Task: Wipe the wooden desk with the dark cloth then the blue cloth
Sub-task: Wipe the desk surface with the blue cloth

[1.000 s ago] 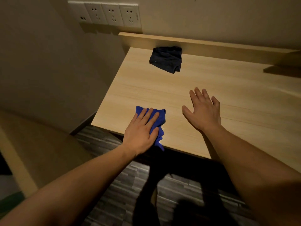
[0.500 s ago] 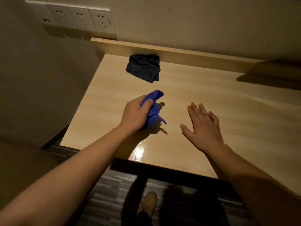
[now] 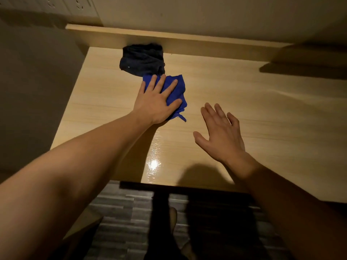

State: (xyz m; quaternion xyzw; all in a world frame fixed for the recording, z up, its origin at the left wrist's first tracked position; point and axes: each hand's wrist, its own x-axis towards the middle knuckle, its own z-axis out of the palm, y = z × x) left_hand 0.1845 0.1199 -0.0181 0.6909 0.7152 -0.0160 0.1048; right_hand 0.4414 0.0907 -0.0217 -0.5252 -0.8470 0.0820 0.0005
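My left hand lies flat with spread fingers on the blue cloth, pressing it onto the light wooden desk. The cloth's far edge touches the dark cloth, which lies crumpled at the back left of the desk against the raised back ledge. My right hand hovers open, fingers apart, over the middle of the desk, to the right of the blue cloth, and holds nothing.
A raised wooden ledge runs along the desk's back under the wall. Wall sockets sit at the top left. A wall borders the desk's left side. A glossy light spot shows near the front edge; striped flooring lies below.
My left hand carried the bunched blue cloth from the front edge toward the back and now presses it flat beside the dark cloth. My right hand stayed open over the desk.
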